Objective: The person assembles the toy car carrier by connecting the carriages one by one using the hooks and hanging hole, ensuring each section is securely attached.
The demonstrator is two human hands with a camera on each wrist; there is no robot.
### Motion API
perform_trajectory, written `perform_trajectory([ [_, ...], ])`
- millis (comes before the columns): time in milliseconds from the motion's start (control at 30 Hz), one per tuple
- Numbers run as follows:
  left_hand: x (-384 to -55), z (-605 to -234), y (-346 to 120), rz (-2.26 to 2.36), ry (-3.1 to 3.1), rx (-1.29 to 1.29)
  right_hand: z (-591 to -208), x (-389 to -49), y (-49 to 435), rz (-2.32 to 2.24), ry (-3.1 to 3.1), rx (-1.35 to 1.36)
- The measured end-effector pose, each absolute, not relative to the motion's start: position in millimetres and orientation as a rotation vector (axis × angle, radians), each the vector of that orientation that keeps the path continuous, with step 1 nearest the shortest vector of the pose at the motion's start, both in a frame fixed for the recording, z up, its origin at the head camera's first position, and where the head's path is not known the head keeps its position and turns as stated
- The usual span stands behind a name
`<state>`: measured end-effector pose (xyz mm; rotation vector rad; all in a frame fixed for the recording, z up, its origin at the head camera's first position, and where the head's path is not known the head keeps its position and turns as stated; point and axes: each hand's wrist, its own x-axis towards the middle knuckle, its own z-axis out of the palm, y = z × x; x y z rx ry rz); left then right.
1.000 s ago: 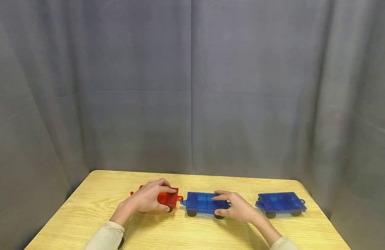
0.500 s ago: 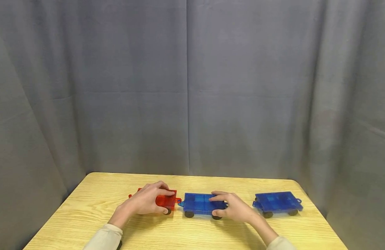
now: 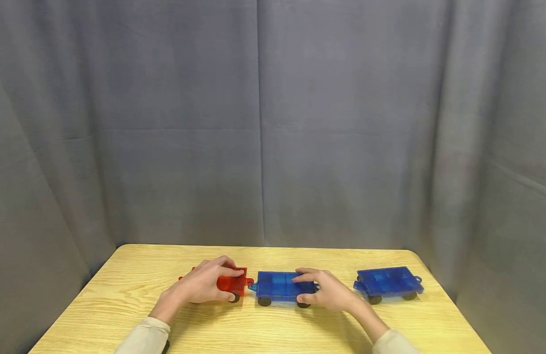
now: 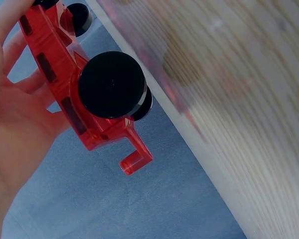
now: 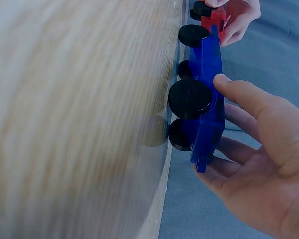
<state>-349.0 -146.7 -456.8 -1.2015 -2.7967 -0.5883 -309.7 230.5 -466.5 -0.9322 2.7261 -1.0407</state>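
Observation:
In the head view my left hand [image 3: 206, 282] holds a see-through red toy train car [image 3: 231, 284], thumb on its near side and fingers over the far side. My right hand [image 3: 328, 291] grips a see-through blue toy train car [image 3: 273, 286] by its right part. Both cars stand on black wheels on the table. Between them, the red car's end loop meets the blue car's coupling; whether the two are hooked, I cannot tell. In the left wrist view a bent red peg [image 4: 137, 160] sticks out from the red car's other end.
A second blue car [image 3: 388, 281] stands apart to the right on the light wood table [image 3: 255, 334]. Grey curtains [image 3: 189, 147] hang behind the table and along both sides. Part of a dark round thing [image 3: 166, 347] shows beside the left sleeve.
The head view has swung slightly, so everything appears farther left. My hands keep their hold on the red and blue cars, which stay end to end.

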Motion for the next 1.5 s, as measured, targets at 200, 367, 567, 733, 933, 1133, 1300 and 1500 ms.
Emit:
perform_trajectory([
  [200,-350,-455,-149,-0.599,-2.802,-1.213,-466,-310,230,-1.043,2.727,-0.930],
  [367,-350,-456,-147,-0.588,-2.785,-1.235,-467,-311,231,-1.054,2.716,-0.920],
  [567,-349,-459,-146,-0.494,-2.789,-1.253,-469,-310,232,-1.064,2.701,-0.910],
  [733,-348,-460,-146,-0.480,-2.789,-1.271,-470,-308,232,-1.063,2.704,-0.898],
  [933,-349,-460,-144,-0.511,-2.810,-1.245,-468,-307,231,-1.047,2.714,-0.915],
  [1133,-347,-461,-144,-0.543,-2.826,-1.219,-466,-309,229,-1.034,2.696,-0.932],
  [1300,-343,-457,-135,-0.587,-2.825,-1.188,-462,-310,229,-1.085,2.685,-0.891],
  [1500,-338,-443,-99,-0.572,-2.773,-1.247,-446,-302,243,-1.150,2.798,-0.846],
])
